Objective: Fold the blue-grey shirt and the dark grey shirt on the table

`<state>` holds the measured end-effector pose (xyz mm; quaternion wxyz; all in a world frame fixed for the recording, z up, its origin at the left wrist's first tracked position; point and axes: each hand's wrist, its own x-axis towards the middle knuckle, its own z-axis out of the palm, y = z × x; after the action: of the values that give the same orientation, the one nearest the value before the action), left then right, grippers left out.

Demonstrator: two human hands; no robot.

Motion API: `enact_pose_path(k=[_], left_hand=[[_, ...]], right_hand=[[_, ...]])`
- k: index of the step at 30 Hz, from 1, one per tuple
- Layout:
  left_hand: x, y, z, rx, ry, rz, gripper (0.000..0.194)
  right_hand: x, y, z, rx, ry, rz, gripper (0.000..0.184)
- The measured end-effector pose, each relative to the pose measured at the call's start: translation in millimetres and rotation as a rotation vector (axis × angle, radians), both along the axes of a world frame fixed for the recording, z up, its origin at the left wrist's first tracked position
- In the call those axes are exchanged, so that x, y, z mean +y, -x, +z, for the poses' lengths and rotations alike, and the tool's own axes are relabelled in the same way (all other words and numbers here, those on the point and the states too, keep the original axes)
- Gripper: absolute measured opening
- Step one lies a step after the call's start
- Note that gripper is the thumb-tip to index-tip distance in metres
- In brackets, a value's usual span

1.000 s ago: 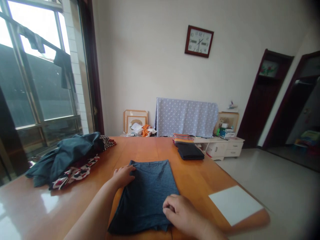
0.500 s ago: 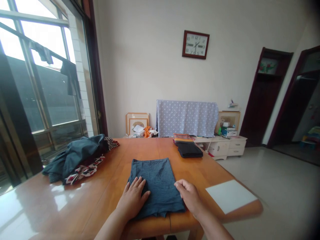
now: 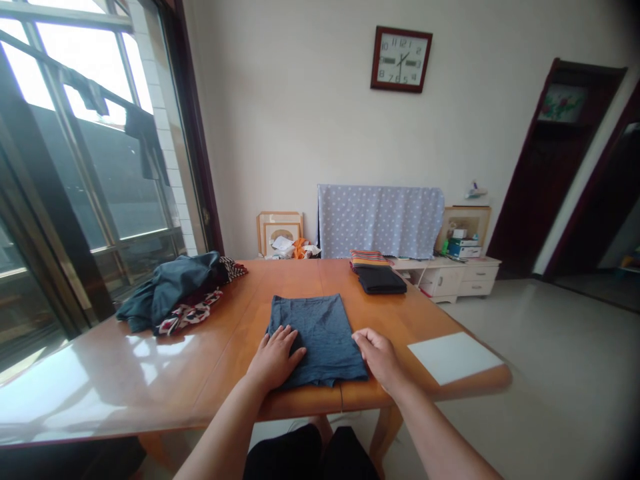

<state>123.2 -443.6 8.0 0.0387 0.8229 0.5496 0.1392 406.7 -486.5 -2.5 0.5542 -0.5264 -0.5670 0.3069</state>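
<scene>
A folded blue-grey T-shirt lies flat on the wooden table, near its front edge. My left hand rests palm down on the shirt's lower left part, fingers apart. My right hand lies on the wood, its fingertips at the shirt's right edge. Neither hand grips anything.
A heap of dark and patterned clothes lies at the table's left. A folded black garment sits on a striped cloth at the back. A white board lies at the right corner.
My left hand has moved from the shirt's left edge onto its surface. My right hand has come off the shirt to its right edge. The view has tilted upward.
</scene>
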Motion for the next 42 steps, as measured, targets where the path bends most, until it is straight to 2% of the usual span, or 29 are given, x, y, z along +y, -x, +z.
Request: enact_pose_path(k=[10,14,16,18,21,23,27,34,39,42], left_hand=[[2,0,-2.9,-0.082,-0.033,0.01,0.068],[4,4,-0.8,-0.202,-0.121,0.074,0.063],[4,11,2.7,-0.273,-0.173,0.15,0.055],[4,20,7.1,-0.309,-0.188,0.28,0.049],[1,36,14.6,-0.279,-0.109,0.507,0.05],[-3,43,19.8,-0.226,-0.031,0.585,0.054],[-7,42,27.3,-0.111,0.042,0.571,0.05],[-2,31,23.6,-0.083,0.074,0.477,0.029],[-3,32,28.2,-0.187,0.115,0.512,0.034],[-5,32,34.7,-0.195,0.165,0.539,0.041]], right_hand=[[-2,0,2.4,-0.021,-0.01,0.013,0.037],[-4,2,4.6,-0.041,-0.006,0.009,0.039],[-5,3,5.4,-0.062,-0.004,0.009,0.04],[-4,4,5.6,-0.075,0.016,0.011,0.041],[-2,3,4.3,-0.072,0.057,0.015,0.043],[1,2,2.0,-0.065,0.077,0.014,0.043],[12,0,-6.1,-0.091,0.133,0.016,0.042],[19,-2,-15.6,-0.432,0.017,-0.116,0.026],[20,-3,-11.5,-0.565,0.053,-0.081,0.028],[31,-1,-5.7,-0.606,0.055,-0.082,0.029]])
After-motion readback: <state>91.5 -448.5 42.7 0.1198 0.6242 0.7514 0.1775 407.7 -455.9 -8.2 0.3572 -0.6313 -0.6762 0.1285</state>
